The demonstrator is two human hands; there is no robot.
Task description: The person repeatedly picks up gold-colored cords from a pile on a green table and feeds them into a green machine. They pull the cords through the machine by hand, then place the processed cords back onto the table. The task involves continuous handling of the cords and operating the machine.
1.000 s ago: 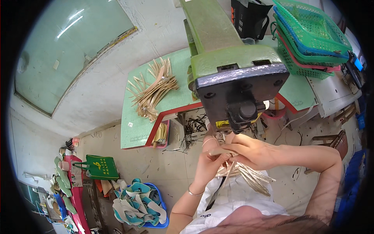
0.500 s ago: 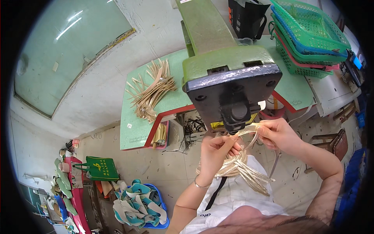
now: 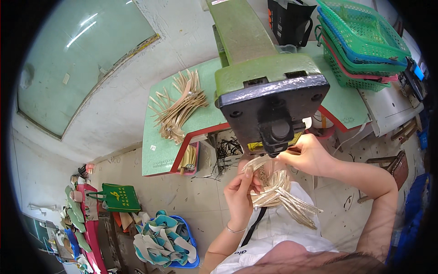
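Note:
In my left hand (image 3: 241,191) is a curved pale gold strap (image 3: 256,163), pinched between thumb and fingers. It arches up toward the black nose of a green machine head (image 3: 273,102). My right hand (image 3: 306,156) is closed in a pinch beside that nose, its fingertips close to the strap's far end. What lies between the right fingers is hidden. Below both hands a bundle of shiny gold straps (image 3: 296,205) rests over my white-clothed lap.
A pile of tan-gold straps (image 3: 180,109) lies on the green table (image 3: 155,137). Stacked plastic baskets (image 3: 360,41) and a black bag (image 3: 289,23) stand behind at right. Teal and white pieces fill a blue basket (image 3: 196,255) on the floor, near a green bag (image 3: 121,197).
My left hand has moved slightly left and down with the strap. My right hand has shifted left, closer to the machine's nose; the thin strip hanging below it no longer shows clearly.

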